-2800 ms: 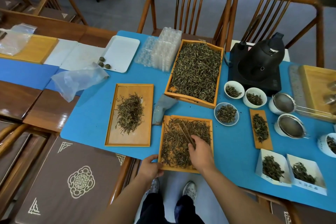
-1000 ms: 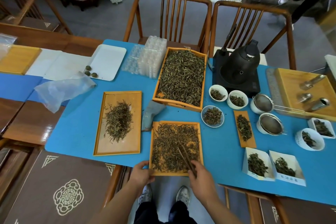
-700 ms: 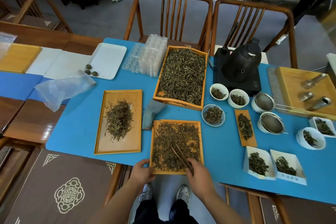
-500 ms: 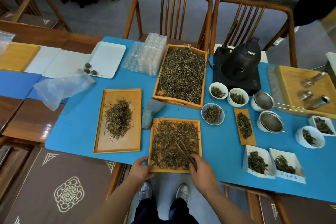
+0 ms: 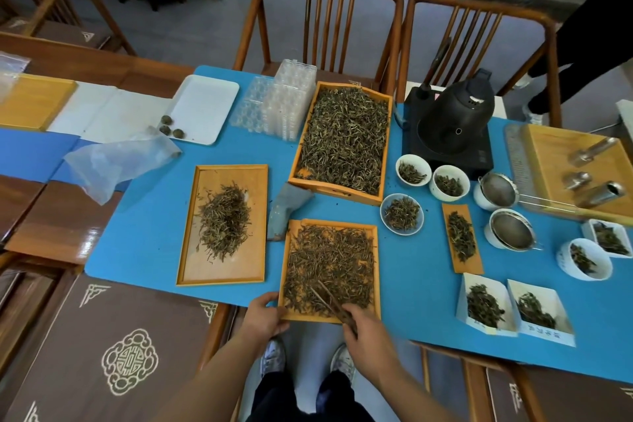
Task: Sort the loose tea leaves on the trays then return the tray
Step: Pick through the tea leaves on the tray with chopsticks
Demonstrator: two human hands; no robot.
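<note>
A small wooden tray (image 5: 376,236) covered with loose tea leaves (image 5: 329,264) lies at the near edge of the blue mat. My left hand (image 5: 263,317) grips its near left corner. My right hand (image 5: 368,336) holds brown wooden tongs (image 5: 330,301), whose tips rest in the leaves near the tray's front. To the left sits a larger flat tray (image 5: 255,181) with a small heap of leaves (image 5: 224,221). Behind stands a deep wooden box tray (image 5: 386,147) full of leaves.
Bowls of tea (image 5: 401,214), a narrow wooden dish (image 5: 460,240), strainers (image 5: 512,231), a black kettle on its base (image 5: 455,120) and paper boxes (image 5: 484,305) crowd the right. Clear plastic moulds (image 5: 284,103), a white tray (image 5: 202,108) and a plastic bag (image 5: 116,161) lie left. A person stands far right.
My right hand has drawn back from the middle of the small tray to its near edge, still holding the tongs. My left hand stays on the tray's corner.
</note>
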